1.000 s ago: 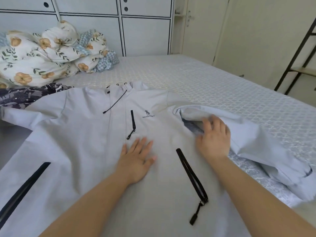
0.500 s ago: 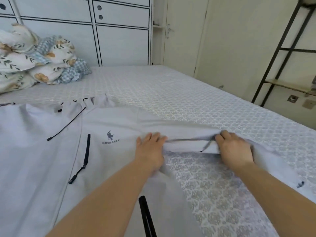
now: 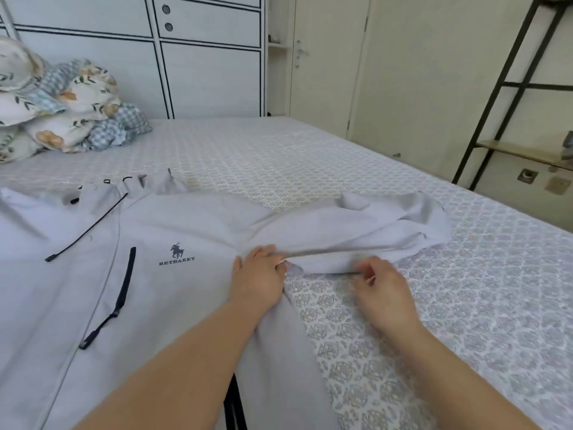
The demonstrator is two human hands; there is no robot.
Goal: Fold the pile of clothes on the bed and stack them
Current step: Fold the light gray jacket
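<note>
Jacket: a pale grey jacket point(image 3: 130, 293) lies spread flat on the bed point(image 3: 310, 156), front side up, at the left and middle of the view; its front zip looks closed, a dark chest zip and a small horse logo show.
Sleeve: the one sleeve point(image 3: 356, 231) in view goes out to the right from the shoulder; its far end is bunched and curled back on the sheet, not yet laid over the body.
Left hand: the left hand point(image 3: 259, 276) is at the armpit seam, fingers curled into the cloth, so this grip is clamped on the jacket where the sleeve starts.
Right hand: the right hand point(image 3: 383, 288) is just beside the lower edge of the sleeve; the fingers are blurred and bent toward a dark line on the cloth, and I cannot tell if this grip really holds it.
Done so far: only the spreading; I see no fold in the jacket.
Left to do: by my judgement almost all of it, namely both sleeves in, the body folded, then the stacking. No folded stack is in view.
Other clothes: no pile is in view, so I cannot say how many pieces remain.
Around: flowered bedding point(image 3: 62, 103) is heaped at the head of the bed, white cupboards point(image 3: 201, 57) stand behind it, a dark metal shelf point(image 3: 511, 119) stands at the right.
</note>
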